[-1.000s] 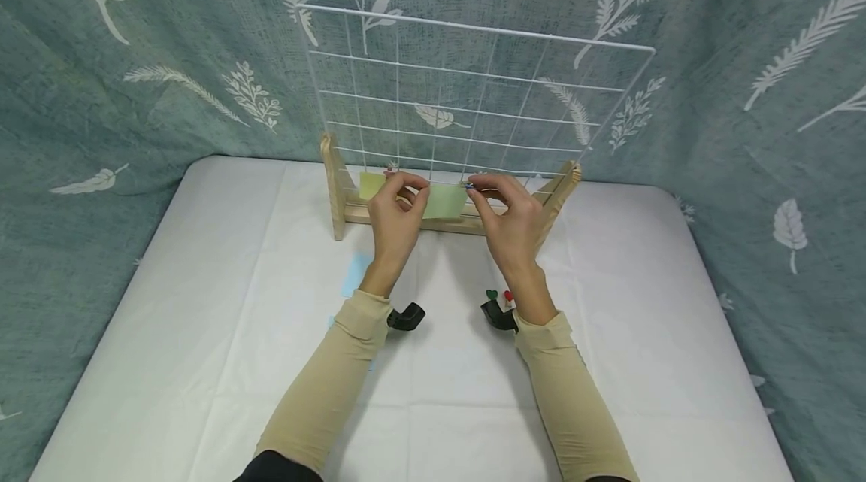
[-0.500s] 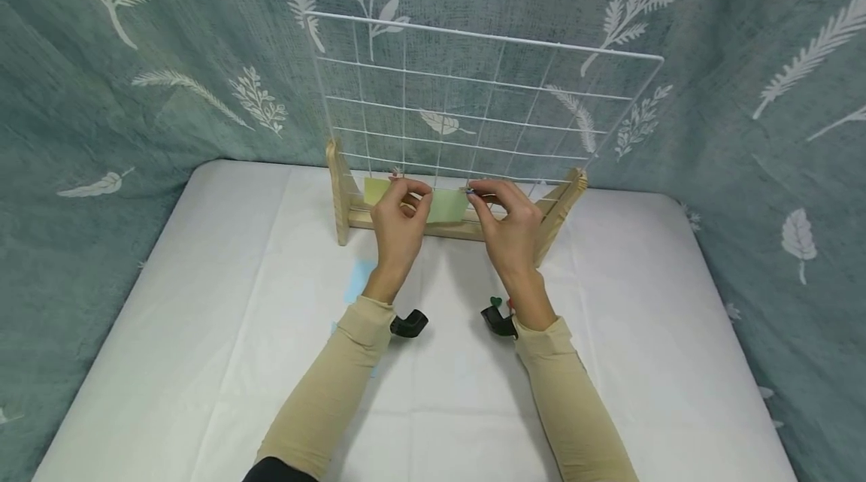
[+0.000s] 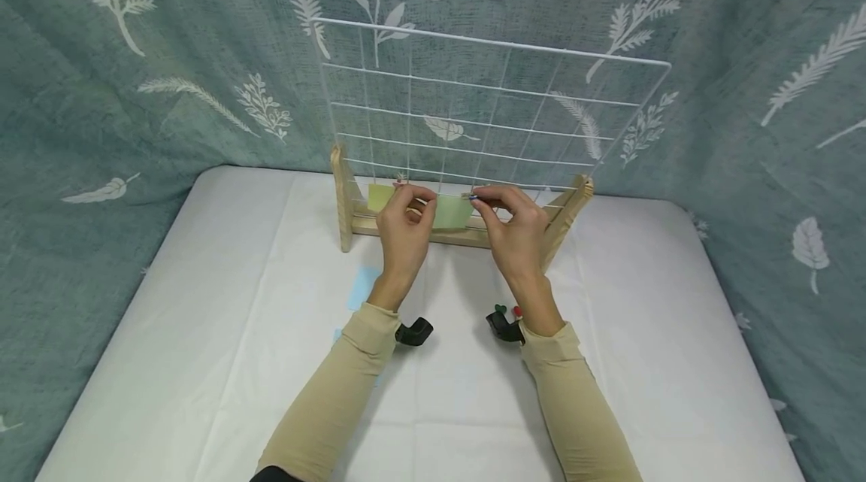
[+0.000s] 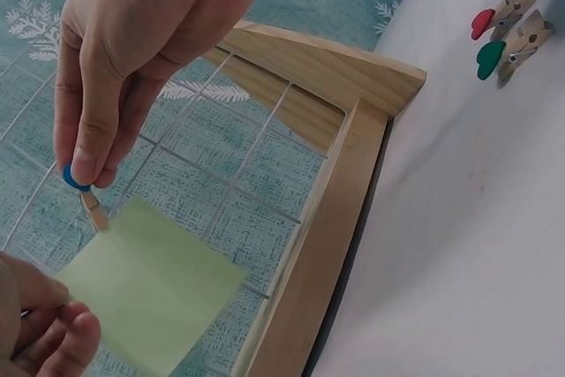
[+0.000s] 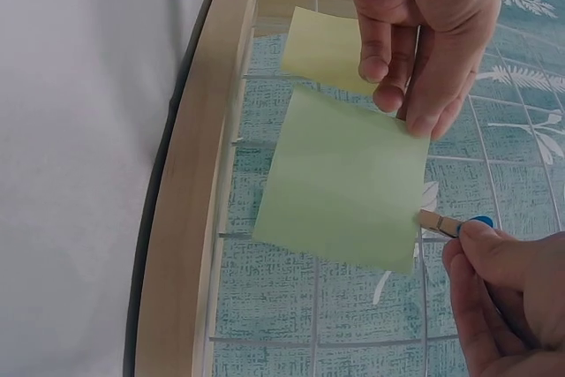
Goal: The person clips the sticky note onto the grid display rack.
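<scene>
My left hand (image 3: 406,230) pinches the upper corner of a light green paper note (image 5: 340,183) against the white wire grid (image 3: 473,125). In my right hand (image 3: 517,234), thumb and finger squeeze a small wooden clothespin (image 5: 439,223) with a blue ornament (image 4: 76,178). The clothespin's tip meets the note's other upper corner; whether it bites the wire cannot be told. A yellow note (image 5: 325,46) hangs on the grid beside the green one, partly behind my left hand. A reddish clip (image 3: 400,182) shows at its top.
Two clothespins, one with a red ornament (image 4: 482,24) and one with a green ornament (image 4: 491,60), lie on the white-covered table (image 3: 223,279). Blue notes (image 3: 364,286) lie near my left forearm. A wooden stand (image 3: 341,200) carries the grid, before a patterned curtain (image 3: 169,121).
The head view has shifted, so everything sits slightly lower and further right. Both hands keep nearly the same hold at the green note, the clothespin staying at its corner.
</scene>
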The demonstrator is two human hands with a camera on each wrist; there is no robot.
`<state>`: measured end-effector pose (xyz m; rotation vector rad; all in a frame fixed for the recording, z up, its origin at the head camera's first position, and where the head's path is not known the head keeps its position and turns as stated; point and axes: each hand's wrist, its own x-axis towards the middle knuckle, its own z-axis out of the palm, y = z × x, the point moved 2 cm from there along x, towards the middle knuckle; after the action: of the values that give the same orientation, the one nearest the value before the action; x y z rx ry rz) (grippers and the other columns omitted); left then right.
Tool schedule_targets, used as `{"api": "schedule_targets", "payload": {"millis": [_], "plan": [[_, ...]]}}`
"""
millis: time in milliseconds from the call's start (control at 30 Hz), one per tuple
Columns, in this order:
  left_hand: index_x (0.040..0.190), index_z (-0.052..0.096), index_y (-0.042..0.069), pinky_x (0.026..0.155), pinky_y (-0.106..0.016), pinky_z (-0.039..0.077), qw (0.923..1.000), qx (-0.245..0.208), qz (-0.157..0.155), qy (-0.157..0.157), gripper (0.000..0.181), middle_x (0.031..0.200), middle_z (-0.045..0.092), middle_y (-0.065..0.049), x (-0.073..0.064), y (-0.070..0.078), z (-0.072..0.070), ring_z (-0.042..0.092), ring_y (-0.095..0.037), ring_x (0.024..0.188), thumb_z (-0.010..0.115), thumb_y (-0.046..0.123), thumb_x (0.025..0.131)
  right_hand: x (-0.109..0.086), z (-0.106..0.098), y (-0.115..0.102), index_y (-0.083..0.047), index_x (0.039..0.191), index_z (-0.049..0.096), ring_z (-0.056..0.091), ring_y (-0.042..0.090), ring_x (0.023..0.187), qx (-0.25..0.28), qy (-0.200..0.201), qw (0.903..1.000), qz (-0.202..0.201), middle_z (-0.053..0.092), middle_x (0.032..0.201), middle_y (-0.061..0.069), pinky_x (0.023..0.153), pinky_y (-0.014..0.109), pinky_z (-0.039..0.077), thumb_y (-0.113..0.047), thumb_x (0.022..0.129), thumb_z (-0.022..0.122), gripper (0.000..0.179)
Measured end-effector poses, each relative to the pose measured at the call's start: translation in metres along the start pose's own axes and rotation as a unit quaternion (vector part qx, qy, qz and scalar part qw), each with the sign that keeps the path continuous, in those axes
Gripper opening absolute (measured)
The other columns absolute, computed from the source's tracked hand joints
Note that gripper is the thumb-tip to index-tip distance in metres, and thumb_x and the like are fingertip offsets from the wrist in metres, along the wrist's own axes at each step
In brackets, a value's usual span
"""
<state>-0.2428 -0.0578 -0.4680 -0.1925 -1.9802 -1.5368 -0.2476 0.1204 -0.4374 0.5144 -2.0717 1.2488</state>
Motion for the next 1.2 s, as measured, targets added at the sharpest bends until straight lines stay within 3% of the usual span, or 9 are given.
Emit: {"api": "schedule_targets", "payload": {"millis": [167, 400, 733, 1033, 1200], "plan": [[0.098, 0.074, 0.005, 0.066, -0.029, 0.057, 1.0, 0.002, 0.003, 0.006, 0.007, 0.094, 0.074, -0.01, 0.001, 0.001, 0.0, 0.07, -0.022, 0.079, 0.071, -0.001, 0.097, 0.001, -0.001, 0.0, -0.003, 0.096, 0.081, 0.077, 0.029, 0.084, 0.006, -0.001, 1.0, 0.0, 0.08, 0.097, 0.011, 0.08, 0.025, 0.061, -0.002, 0.086, 0.084, 0.01], [0.099, 0.073, 0.005, 0.067, -0.028, 0.058, 1.0, -0.005, 0.001, 0.003, 0.006, 0.095, 0.074, -0.009, -0.001, 0.001, 0.003, 0.07, -0.021, 0.081, 0.071, 0.0, 0.097, 0.0, 0.001, 0.001, -0.003, 0.094, 0.081, 0.077, 0.026, 0.082, -0.004, 0.001, 1.0, -0.007, 0.08, 0.095, 0.009, 0.079, 0.018, 0.058, -0.002, 0.086, 0.084, 0.009], [0.1, 0.074, 0.004, 0.069, -0.03, 0.06, 1.0, -0.006, 0.007, 0.003, 0.006, 0.095, 0.074, -0.009, -0.004, -0.001, 0.007, 0.07, -0.021, 0.084, 0.071, -0.001, 0.097, 0.0, 0.008, 0.0, -0.003, 0.096, 0.081, 0.076, 0.025, 0.083, -0.036, -0.013, 0.9992, -0.011, 0.079, 0.096, 0.009, 0.076, 0.032, 0.062, -0.003, 0.088, 0.083, 0.009], [0.101, 0.074, 0.002, 0.068, -0.034, 0.061, 0.9992, -0.035, 0.016, 0.013, 0.005, 0.097, 0.074, -0.01, -0.003, -0.002, 0.006, 0.071, -0.021, 0.087, 0.071, -0.001, 0.098, -0.002, 0.01, -0.002, -0.005, 0.096, 0.081, 0.076, 0.022, 0.083, -0.05, -0.016, 0.9985, -0.014, 0.079, 0.096, 0.009, 0.077, 0.025, 0.06, -0.006, 0.089, 0.082, 0.007], [0.101, 0.074, 0.002, 0.068, -0.036, 0.061, 0.999, -0.038, 0.016, 0.015, 0.005, 0.097, 0.074, -0.01, -0.002, -0.002, 0.006, 0.072, -0.022, 0.086, 0.07, -0.001, 0.099, -0.001, 0.013, -0.004, -0.005, 0.097, 0.081, 0.077, 0.023, 0.083, -0.05, -0.009, 0.9986, -0.018, 0.079, 0.097, 0.009, 0.077, 0.03, 0.061, -0.005, 0.089, 0.083, 0.009]]}}
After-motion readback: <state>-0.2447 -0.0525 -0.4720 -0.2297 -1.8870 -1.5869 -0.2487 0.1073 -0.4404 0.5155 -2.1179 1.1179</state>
